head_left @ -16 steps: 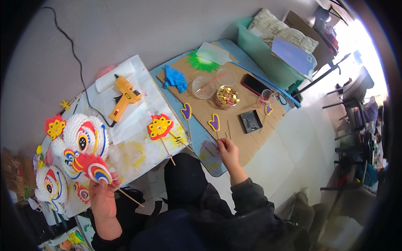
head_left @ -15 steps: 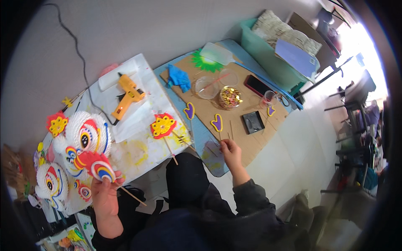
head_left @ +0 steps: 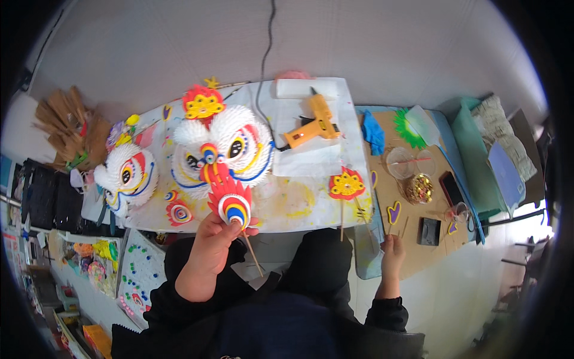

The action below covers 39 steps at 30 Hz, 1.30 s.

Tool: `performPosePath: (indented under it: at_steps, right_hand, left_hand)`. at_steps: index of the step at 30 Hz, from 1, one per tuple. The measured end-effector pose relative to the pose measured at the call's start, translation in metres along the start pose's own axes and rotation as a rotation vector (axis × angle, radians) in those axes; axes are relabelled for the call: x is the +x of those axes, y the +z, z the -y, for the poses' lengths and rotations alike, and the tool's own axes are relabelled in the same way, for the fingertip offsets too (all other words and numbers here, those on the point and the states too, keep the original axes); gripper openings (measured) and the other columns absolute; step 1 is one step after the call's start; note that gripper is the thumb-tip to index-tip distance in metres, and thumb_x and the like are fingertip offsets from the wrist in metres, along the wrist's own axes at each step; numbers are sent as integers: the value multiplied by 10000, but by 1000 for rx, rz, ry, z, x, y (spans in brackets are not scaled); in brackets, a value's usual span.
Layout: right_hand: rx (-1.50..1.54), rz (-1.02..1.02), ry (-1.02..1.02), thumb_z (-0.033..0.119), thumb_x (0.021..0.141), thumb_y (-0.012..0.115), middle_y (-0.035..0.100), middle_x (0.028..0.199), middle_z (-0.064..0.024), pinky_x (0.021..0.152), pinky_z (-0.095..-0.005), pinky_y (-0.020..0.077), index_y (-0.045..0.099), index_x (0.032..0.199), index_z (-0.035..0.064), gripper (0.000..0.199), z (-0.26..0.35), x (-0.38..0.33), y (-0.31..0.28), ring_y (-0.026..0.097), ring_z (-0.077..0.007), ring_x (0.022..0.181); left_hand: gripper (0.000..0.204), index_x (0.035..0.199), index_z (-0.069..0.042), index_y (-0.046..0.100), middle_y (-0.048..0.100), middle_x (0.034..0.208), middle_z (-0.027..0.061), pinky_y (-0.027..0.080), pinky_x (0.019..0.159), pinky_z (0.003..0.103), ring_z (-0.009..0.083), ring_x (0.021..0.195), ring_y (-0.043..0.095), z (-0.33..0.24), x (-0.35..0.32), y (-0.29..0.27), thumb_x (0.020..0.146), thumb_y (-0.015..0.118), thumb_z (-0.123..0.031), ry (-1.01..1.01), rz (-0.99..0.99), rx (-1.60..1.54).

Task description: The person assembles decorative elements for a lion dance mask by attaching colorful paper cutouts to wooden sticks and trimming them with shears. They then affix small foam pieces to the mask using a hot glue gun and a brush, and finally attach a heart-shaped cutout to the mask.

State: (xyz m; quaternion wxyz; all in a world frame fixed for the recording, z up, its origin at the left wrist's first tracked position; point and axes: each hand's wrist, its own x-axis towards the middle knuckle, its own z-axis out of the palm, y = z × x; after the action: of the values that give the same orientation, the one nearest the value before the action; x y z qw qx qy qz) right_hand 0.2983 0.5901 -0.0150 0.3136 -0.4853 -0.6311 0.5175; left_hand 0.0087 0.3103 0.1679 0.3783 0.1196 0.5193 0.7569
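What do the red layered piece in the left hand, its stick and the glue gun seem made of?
Red layered piece: matte foam or clay, perhaps, judging by its flat coloured bands.
Stick: probably bare wood, given its pale tan.
Glue gun: apparently smooth hard plastic, from its even orange colour.

This looks like a craft workshop: a paint-stained tabletop (head_left: 299,205) carries white lion-dance heads (head_left: 245,122) and a yellow hot-glue gun (head_left: 321,124), while a cardboard sheet (head_left: 380,167) alongside holds a clear tub of shiny gold pieces (head_left: 419,189).
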Motion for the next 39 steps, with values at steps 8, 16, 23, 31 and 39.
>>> performPosePath:
  at_steps: [8,16,23,31,39]
  right_hand:
    - [-37,-55,76,191,904,559,559,682,-13,561,-242,438,614,877,9,192,12,4,14,503,-86,614]
    - [-86,-105,-11,155,872,584,610,652,-64,565,-249,458,621,852,-12,172,15,-11,34,589,-116,602]
    - [-148,-56,4,181,873,582,613,639,-60,573,-255,456,612,839,0,186,24,-24,31,591,-119,600]
    - [111,-36,7,101,902,501,591,788,-23,628,-256,461,609,902,22,134,-32,-20,18,544,-96,691]
    - [-44,280,-76,289,953,457,438,595,27,485,-216,322,511,758,41,320,1,-81,31,402,-62,535]
  left_hand:
    - [357,1187,-27,495,584,1103,93,523,787,437,242,960,606,-2,-11,-24,843,576,-75,67,0,32]
    - [343,1179,-9,477,587,1066,115,535,752,404,243,919,616,5,-20,-37,860,566,-98,55,-13,112]
    - [299,1152,-27,498,615,1000,107,528,757,370,234,909,621,13,-24,-38,867,552,-99,33,-36,116]
    - [376,1183,39,490,583,1102,146,527,793,405,274,978,603,18,-20,-19,826,589,-28,-48,-20,90]
    - [344,1172,-24,499,585,988,33,467,769,258,104,867,561,34,-59,-25,863,611,-127,99,169,-124]
